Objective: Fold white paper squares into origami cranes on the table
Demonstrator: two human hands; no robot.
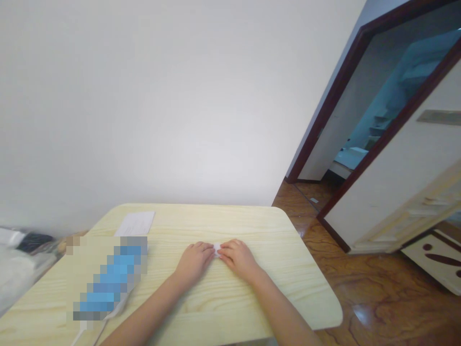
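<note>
item: one small white scrap point(216, 249), on the worktop point(230, 218), pinched between our left hand point(194, 263) and our right hand point(238, 259), both closed on it; we keep fingertips point(211, 251) close, pressure even.

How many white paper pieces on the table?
2: a white sheet near the far edge of the table, and a small white piece between the left hand and right hand. Others may be hidden under the hands.

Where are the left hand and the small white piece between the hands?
left hand point(194, 262), head view, back of the hand
small white piece point(216, 249), head view, its visible middle
</note>
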